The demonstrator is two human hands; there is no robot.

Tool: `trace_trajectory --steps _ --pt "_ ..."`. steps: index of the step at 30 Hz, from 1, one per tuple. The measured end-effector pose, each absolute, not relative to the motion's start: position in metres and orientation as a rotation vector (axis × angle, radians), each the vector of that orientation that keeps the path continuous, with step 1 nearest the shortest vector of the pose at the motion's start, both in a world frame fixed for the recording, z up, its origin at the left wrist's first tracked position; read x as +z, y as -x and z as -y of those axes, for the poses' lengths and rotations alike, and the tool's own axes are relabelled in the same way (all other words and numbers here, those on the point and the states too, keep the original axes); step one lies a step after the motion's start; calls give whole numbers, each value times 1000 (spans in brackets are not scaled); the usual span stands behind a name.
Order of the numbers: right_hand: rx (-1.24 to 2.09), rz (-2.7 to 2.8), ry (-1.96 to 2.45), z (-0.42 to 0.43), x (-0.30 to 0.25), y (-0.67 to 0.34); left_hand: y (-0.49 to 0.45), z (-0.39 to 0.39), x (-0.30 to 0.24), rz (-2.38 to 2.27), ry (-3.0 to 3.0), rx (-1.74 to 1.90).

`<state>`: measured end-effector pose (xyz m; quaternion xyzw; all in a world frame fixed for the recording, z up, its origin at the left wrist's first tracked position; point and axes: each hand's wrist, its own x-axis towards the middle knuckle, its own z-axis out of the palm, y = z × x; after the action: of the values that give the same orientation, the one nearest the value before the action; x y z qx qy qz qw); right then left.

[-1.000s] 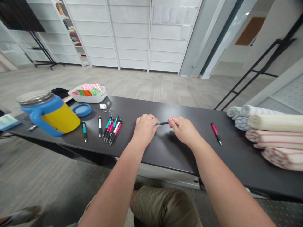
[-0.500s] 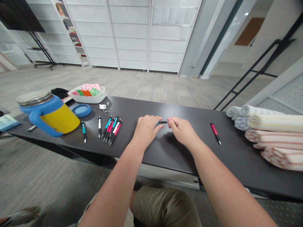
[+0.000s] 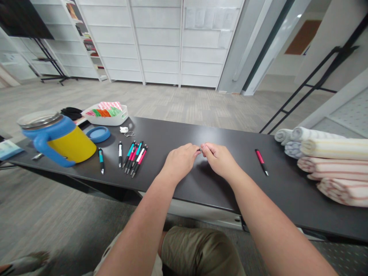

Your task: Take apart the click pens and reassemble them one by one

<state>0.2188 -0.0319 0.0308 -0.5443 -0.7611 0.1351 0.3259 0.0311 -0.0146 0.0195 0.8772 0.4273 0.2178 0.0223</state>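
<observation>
My left hand [image 3: 180, 160] and my right hand [image 3: 217, 158] meet fingertip to fingertip above the middle of the dark table [image 3: 178, 184]. Both are closed on a teal and black pen [image 3: 200, 150], of which only a small dark bit shows between the fingers. A bunch of several teal, pink and white pens [image 3: 133, 154] lies to the left of my left hand. Two single pens [image 3: 100, 160] lie further left. One pink pen [image 3: 261, 161] lies to the right of my right hand.
A yellow jug with a blue handle [image 3: 59, 141] lies at the table's left end, next to a blue lid [image 3: 98, 134]. A white tray of coloured items [image 3: 107, 113] stands at the back left. Rolled striped towels [image 3: 330, 161] are stacked at the right.
My hands have drawn together along the pen. About a finger's length of it showed between them before; now almost all of it is covered by my fingers.
</observation>
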Motion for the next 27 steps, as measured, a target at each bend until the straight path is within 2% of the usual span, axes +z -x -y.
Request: trace_trajectory --steps 9,17,27 --pt "381 2060 1344 33 28 -220 -29 13 16 -1222 -2728 740" --pt "504 1914 1517 32 28 -220 -31 13 14 -1213 -2747 720" --pt "447 1999 1398 32 29 -220 -30 13 16 -1226 -2732 710"
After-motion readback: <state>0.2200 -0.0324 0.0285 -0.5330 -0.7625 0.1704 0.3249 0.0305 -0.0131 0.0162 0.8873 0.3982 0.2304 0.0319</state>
